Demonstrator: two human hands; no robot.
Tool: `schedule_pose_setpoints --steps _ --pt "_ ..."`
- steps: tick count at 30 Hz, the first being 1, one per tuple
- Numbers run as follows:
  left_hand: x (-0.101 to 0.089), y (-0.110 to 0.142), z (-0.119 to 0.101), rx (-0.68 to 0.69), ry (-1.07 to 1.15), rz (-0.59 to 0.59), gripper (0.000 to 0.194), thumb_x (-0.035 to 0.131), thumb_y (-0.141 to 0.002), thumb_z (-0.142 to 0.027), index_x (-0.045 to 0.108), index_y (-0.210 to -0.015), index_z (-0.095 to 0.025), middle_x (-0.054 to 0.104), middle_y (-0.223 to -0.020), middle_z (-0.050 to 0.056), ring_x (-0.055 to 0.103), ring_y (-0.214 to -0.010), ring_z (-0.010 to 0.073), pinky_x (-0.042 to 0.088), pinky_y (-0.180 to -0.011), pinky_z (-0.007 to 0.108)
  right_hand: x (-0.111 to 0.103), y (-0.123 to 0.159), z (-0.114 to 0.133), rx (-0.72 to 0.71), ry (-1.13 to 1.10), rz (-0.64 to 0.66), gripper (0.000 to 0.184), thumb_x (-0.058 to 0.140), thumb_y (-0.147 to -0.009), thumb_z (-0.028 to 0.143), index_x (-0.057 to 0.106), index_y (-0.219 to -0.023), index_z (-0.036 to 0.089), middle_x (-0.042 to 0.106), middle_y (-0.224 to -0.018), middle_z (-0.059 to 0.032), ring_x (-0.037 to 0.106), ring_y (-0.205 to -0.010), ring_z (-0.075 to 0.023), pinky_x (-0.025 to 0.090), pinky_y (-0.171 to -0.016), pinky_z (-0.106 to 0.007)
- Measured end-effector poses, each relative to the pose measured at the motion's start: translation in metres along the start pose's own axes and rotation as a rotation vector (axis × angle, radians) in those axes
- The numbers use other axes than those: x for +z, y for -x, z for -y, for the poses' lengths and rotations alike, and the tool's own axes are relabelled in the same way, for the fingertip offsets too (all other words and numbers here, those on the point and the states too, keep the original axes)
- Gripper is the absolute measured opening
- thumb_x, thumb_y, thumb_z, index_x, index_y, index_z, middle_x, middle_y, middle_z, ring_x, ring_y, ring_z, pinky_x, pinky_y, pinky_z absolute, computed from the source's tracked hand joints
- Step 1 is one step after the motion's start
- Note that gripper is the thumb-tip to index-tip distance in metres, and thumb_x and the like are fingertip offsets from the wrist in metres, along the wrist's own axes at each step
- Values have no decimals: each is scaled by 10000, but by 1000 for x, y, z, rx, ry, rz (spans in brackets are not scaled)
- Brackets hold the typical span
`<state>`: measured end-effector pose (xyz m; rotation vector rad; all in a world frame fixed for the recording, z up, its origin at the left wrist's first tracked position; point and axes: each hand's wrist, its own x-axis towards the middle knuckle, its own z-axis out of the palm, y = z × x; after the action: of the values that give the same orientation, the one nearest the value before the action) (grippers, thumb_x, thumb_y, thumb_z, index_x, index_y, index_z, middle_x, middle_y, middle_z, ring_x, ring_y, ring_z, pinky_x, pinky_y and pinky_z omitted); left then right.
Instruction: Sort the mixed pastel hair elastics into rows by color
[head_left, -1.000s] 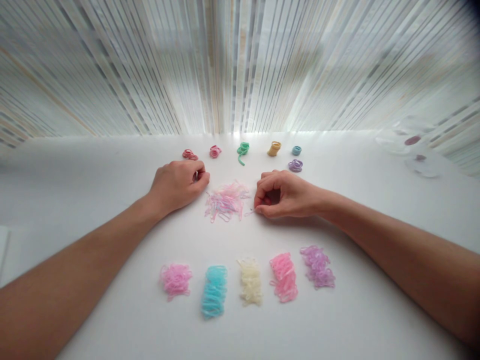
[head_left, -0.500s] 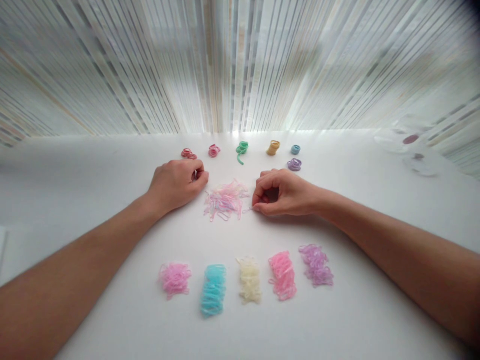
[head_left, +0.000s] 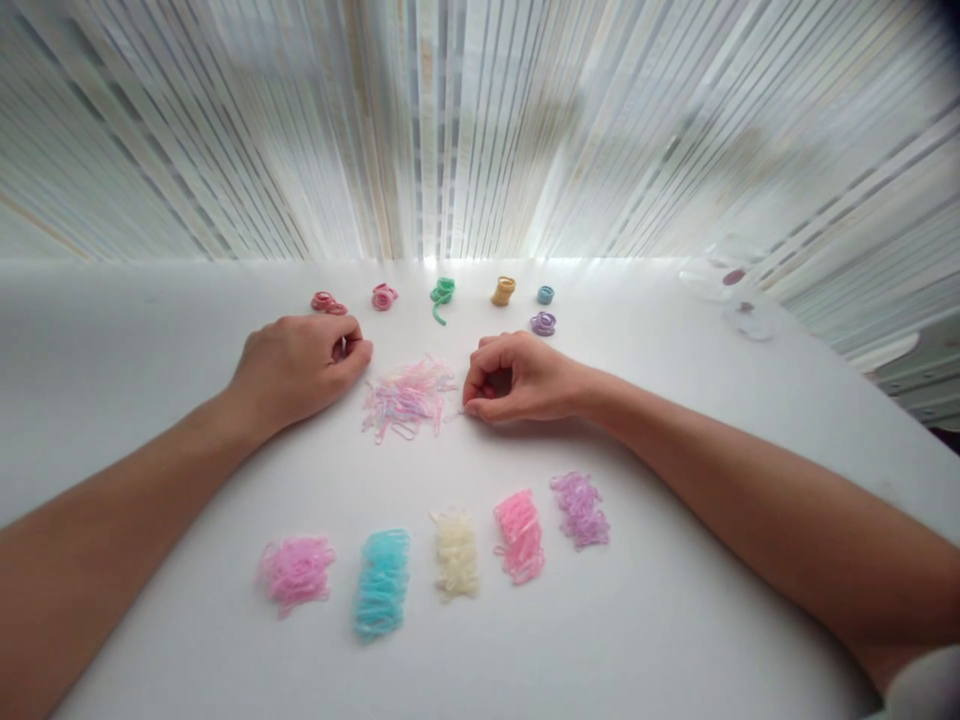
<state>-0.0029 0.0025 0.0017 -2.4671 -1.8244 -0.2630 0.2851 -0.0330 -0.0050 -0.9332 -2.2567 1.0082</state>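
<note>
My left hand [head_left: 300, 368] rests on the white table with its fingers curled and thumb against the index finger; anything between them is hidden. Right of it lies a loose pile of pale pink and whitish elastic bands [head_left: 409, 398]. On the pile's other side my right hand [head_left: 529, 376] pinches at the tabletop, thumb and index fingertips closed on a thin pale elastic band [head_left: 454, 413]. Nearer me are sorted heaps of bands: orchid pink [head_left: 298, 572], turquoise [head_left: 382, 585], cream [head_left: 456, 556], bright pink [head_left: 519, 536] and lilac [head_left: 580, 510].
Along the back stand small coils: red [head_left: 324, 302], pink [head_left: 384, 296], green [head_left: 443, 291], yellow [head_left: 503, 291] and blue [head_left: 545, 295], with a purple coil [head_left: 543, 323] before the blue one. Clear plastic discs [head_left: 748, 320] lie far right. A striped string curtain [head_left: 450, 130] hangs behind.
The view has turned rightward, so everything appears further left, and more of the table's right side shows. Both hands keep their poses beside the pale pile.
</note>
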Motion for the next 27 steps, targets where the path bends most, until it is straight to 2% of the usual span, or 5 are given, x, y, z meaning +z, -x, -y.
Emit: schedule_pose_setpoints --steps 9,17,23,27 --pt "3 -3 2 -7 18 -7 312 490 -904 -505 668 -854 -254 739 -854 64 679 -819 285 427 -689 360 2 1 1 26 -28 -45 64 748 -747 158 790 -786 129 650 -730 -9 542 -640 -93 473 -615 -240" --pt "1 -1 0 3 17 0 336 450 -917 -500 654 -843 -244 755 -901 78 699 -865 297 417 -694 357 -4 7 8 139 -125 -55 88 751 -740 207 768 -773 127 605 -619 23 477 -574 -85 392 -532 -241" --pt "-2 1 -2 22 11 10 351 430 -928 -489 659 -827 -243 761 -904 72 702 -865 273 409 -674 338 -22 15 26 123 -29 -92 35 726 -733 168 760 -734 162 698 -681 -7 522 -629 -109 448 -646 -293" --pt "0 1 -1 19 21 5 368 420 -920 -497 676 -839 -245 759 -918 89 692 -861 288 416 -694 354 -40 36 37 145 27 -109 17 758 -748 189 761 -735 178 703 -690 -1 527 -642 -117 450 -681 -310"
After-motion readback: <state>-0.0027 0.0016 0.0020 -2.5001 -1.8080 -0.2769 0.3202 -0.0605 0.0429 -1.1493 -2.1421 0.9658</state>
